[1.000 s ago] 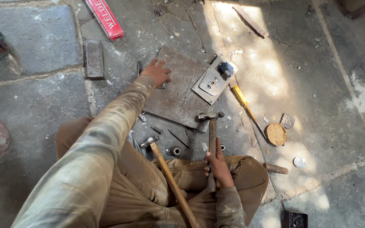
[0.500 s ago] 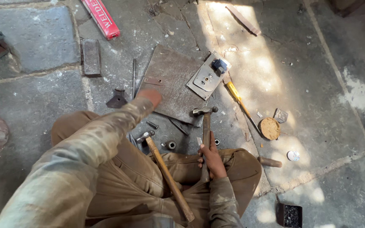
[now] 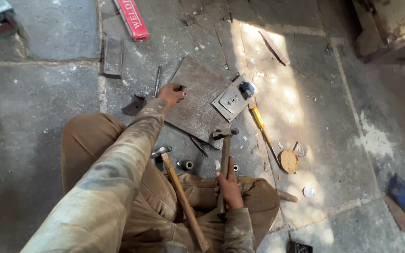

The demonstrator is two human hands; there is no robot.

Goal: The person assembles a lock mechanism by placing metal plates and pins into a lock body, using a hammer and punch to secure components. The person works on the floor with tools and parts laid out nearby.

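Both my hands busy over the steel plate.
My left hand (image 3: 170, 93) pinches the steel plate (image 3: 198, 100) at its edge; my right hand (image 3: 229, 185) is clenched around a hammer (image 3: 224, 154) handle, bare stone floor (image 3: 333, 117) beyond.

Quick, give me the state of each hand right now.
Left hand: closed on a small dark piece at the edge of the metal plate.
Right hand: fingers closed around the hammer handle.

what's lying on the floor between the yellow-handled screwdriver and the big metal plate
In the head view, a small pale rectangular plate with a dark blue piece on it lies between the screwdriver and the big plate, overlapping the big plate's right edge.
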